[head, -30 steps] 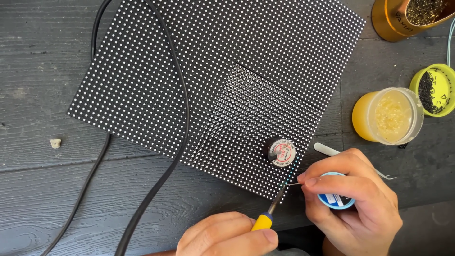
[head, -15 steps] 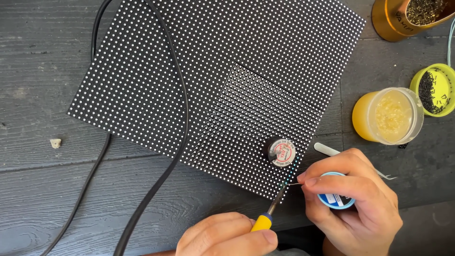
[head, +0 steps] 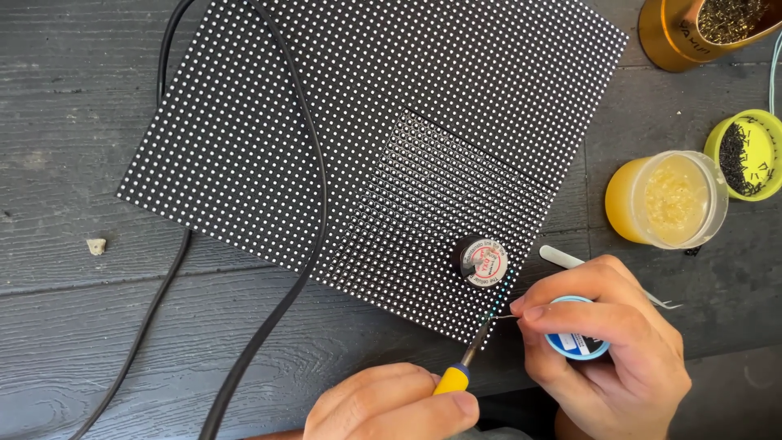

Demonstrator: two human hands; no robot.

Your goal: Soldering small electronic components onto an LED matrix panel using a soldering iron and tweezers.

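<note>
On dark grained wood, square dotted black panel (head: pixel 366 147), left hand (head: pixel 391 407) gripping yellow-collared soldering iron (head: pixel 464 365), right hand (head: pixel 607 350) pinching blue solder spool (head: pixel 577 342).

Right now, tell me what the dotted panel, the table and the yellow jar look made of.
Dotted panel: matt black, probably plastic, with a regular grid of small pale points. Table: wood, dark grey, with visible grain and plank seams. Yellow jar: translucent, likely plastic, with a clear rim and an amber, waxy-looking filling.
</note>
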